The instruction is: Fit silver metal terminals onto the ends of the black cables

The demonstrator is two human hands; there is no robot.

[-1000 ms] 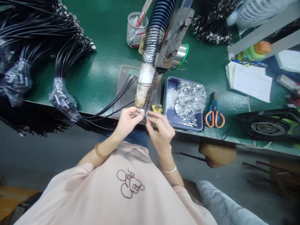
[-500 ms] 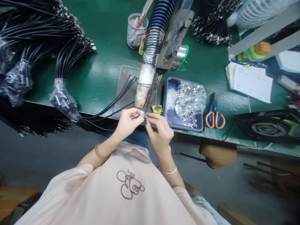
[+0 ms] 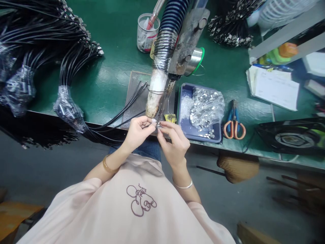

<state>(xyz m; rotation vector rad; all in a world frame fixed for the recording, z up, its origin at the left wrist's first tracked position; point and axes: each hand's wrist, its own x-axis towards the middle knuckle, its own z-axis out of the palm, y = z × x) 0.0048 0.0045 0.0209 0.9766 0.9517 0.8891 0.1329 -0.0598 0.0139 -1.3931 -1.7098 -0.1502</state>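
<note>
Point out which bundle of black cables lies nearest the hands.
The plastic-wrapped bundle at the table's near edge, just left of the left hand; its loose cables run toward the hands. The other bundles lie farther left and back.

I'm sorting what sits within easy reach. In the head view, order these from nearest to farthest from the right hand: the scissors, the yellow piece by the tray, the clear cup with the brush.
From the right hand:
1. Yellow piece, just above the fingers, left of the blue tray.
2. Scissors, off to the right.
3. Clear cup, far back on the green bench.
</note>
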